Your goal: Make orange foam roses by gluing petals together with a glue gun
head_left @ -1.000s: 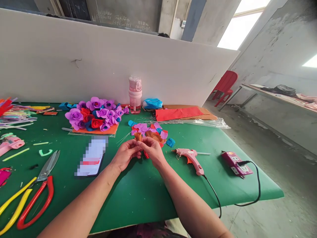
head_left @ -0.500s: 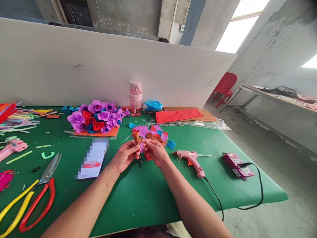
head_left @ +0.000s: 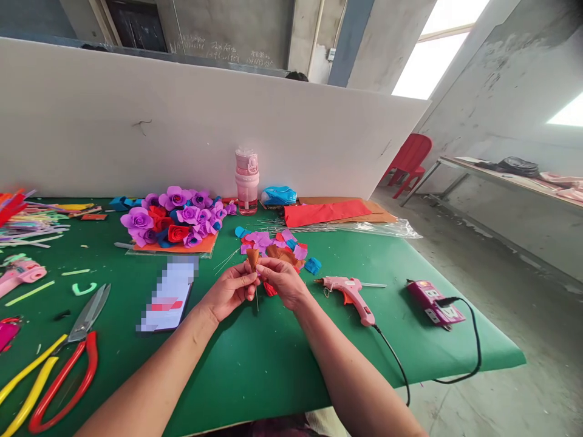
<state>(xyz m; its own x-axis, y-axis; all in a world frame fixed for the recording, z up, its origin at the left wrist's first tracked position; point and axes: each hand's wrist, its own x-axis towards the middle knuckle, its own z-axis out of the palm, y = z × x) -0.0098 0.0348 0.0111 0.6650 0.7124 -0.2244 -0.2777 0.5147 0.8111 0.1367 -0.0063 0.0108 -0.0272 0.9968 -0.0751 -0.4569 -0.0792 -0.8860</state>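
Observation:
Between my hands is a small brown paper flower (head_left: 252, 258) on a thin wire stem that sticks out below the fingers. My left hand (head_left: 232, 287) is closed in a pinch round its base and stem. The fingertips of my right hand (head_left: 283, 280) press together on the flower's right side, close to the left thumb. Just behind the hands lies a heap of loose petals (head_left: 259, 240) in purple, red, blue and brown. Thin wires (head_left: 226, 261) lie left of the heap. A pink glue gun (head_left: 348, 291) rests to the right of my right hand.
Finished purple and red flowers (head_left: 175, 218) are bunched at the back left, near a pink bottle (head_left: 246, 182). A phone (head_left: 168, 294) and large scissors (head_left: 82, 328) lie on the left. A purple power box (head_left: 435, 302) with a black cable sits right; red sheet material (head_left: 325, 212) lies behind.
My right fingers have closed in against the brown flower's base, nearer the left hand. The whole view has shifted slightly; the things on the table stay where they were.

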